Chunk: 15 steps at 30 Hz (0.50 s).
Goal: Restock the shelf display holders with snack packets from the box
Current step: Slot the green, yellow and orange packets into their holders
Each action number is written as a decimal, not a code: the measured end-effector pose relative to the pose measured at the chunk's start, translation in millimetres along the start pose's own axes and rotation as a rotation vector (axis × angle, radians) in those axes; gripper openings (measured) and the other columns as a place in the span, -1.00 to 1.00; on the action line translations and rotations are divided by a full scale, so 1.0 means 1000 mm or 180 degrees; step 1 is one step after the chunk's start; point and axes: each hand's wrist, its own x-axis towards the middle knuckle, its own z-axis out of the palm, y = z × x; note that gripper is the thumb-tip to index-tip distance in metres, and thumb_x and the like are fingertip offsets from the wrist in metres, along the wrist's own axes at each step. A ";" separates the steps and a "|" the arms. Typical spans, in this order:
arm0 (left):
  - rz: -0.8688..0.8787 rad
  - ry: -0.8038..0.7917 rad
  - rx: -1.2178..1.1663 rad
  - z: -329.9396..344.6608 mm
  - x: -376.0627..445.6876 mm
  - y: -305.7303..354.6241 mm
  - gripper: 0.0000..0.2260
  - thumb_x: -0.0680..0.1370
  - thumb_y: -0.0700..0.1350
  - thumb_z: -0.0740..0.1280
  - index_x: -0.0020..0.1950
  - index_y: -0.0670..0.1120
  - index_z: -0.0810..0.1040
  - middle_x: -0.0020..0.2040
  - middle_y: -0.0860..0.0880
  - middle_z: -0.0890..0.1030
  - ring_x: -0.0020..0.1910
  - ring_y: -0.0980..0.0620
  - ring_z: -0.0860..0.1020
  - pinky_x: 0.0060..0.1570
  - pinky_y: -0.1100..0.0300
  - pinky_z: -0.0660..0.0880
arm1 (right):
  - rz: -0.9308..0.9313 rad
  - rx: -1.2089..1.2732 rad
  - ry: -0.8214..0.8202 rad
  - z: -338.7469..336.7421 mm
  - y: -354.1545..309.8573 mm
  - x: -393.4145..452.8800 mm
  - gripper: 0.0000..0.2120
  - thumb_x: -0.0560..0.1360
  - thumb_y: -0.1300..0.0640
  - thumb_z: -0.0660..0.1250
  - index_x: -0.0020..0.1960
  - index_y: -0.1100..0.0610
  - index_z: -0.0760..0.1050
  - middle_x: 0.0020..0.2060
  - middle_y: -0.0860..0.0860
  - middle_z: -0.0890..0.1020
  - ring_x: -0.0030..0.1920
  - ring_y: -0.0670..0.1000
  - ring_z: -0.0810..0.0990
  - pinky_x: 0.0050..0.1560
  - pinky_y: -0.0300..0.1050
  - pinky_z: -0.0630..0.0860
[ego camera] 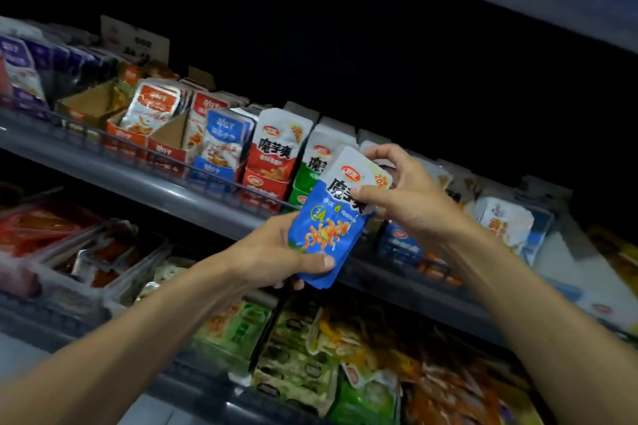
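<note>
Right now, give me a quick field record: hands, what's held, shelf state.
left hand: grips the lower end of the blue-and-white foil snack packets
right hand: pinches the packets' white upper end
held item position: in front of the grey middle shelf, not in a holder
nearest holders: red-and-white packet row, green-and-white packet row
box: not in view

Both hands (276, 252) (407, 197) raised, fingers (376, 152) curled.

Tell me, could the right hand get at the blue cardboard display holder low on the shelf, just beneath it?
Probably yes. The right hand hangs just above the blue cardboard display holder with nothing between, but its fingers pinch the blue-and-white snack packet, also held by the left hand.
</note>
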 end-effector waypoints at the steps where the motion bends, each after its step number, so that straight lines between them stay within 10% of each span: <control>1: -0.0013 0.0032 0.0096 0.005 0.004 0.002 -0.64 0.34 -0.02 0.56 0.04 -0.06 0.54 -0.31 -0.01 0.63 -0.45 0.01 0.49 -0.40 0.17 0.35 | -0.0004 -0.0160 -0.0117 -0.013 -0.001 -0.001 -0.66 0.45 0.32 0.46 0.06 -0.02 0.44 0.06 0.06 0.62 -0.16 -0.07 0.66 -0.31 -0.20 0.56; 6: -0.0030 0.0053 0.0054 0.035 0.025 0.020 -0.84 0.51 -0.30 0.43 -0.07 -0.08 0.50 -0.46 0.10 0.52 -0.59 0.21 0.41 -0.59 0.38 0.30 | 0.0058 -0.0474 -0.0423 -0.055 0.000 0.000 -0.59 0.34 0.30 0.57 0.05 0.06 0.45 -0.11 0.06 0.67 -0.20 -0.03 0.68 -0.35 -0.16 0.59; 15: -0.0092 0.0584 0.1511 0.078 0.060 0.041 -0.71 0.44 0.09 0.50 0.05 0.05 0.50 -0.18 0.12 0.63 -0.28 0.11 0.60 -0.25 0.13 0.57 | -0.0255 -0.0770 0.0054 -0.128 0.010 0.004 -0.60 0.29 0.33 0.58 -0.01 0.15 0.45 -0.16 0.07 0.65 -0.20 -0.03 0.67 -0.30 -0.11 0.65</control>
